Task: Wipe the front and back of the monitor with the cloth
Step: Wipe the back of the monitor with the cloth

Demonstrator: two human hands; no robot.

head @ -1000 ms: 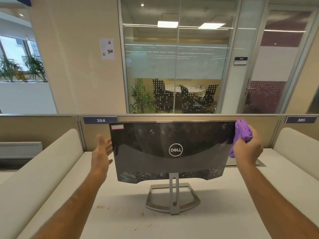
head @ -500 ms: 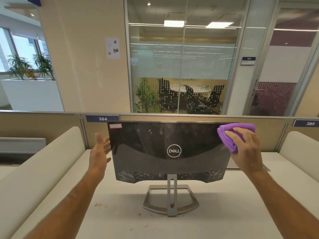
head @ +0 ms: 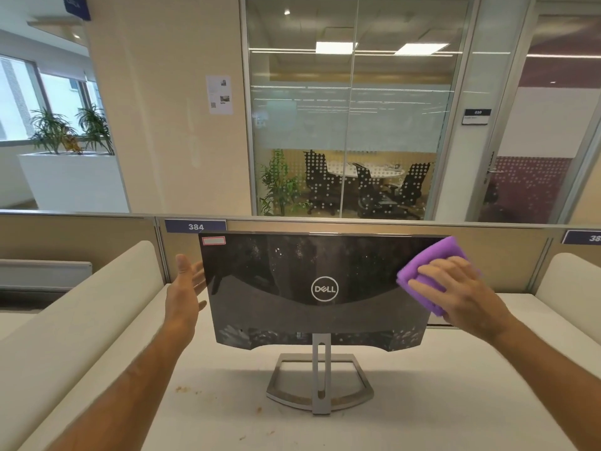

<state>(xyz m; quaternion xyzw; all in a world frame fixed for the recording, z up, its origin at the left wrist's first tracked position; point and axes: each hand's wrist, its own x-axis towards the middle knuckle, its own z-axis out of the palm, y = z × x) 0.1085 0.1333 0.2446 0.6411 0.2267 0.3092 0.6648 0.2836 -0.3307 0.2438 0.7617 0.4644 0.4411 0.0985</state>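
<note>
Office desk (head: 422, 418): Dell monitor (head: 312, 288) stands centred, back facing near. Right hand (head: 461, 294) presses soft purple cloth (head: 429, 265) flat at upper right; left hand (head: 183, 294), fingers straight, beside left edge. Likely tippy; steady the bezel.

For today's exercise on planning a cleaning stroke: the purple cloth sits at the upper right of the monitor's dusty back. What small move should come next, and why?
Probably sweep the right hand, pressing the cloth flat, leftward across the monitor: white specks still dot the panel's top, and the open left hand is at its left edge.
</note>
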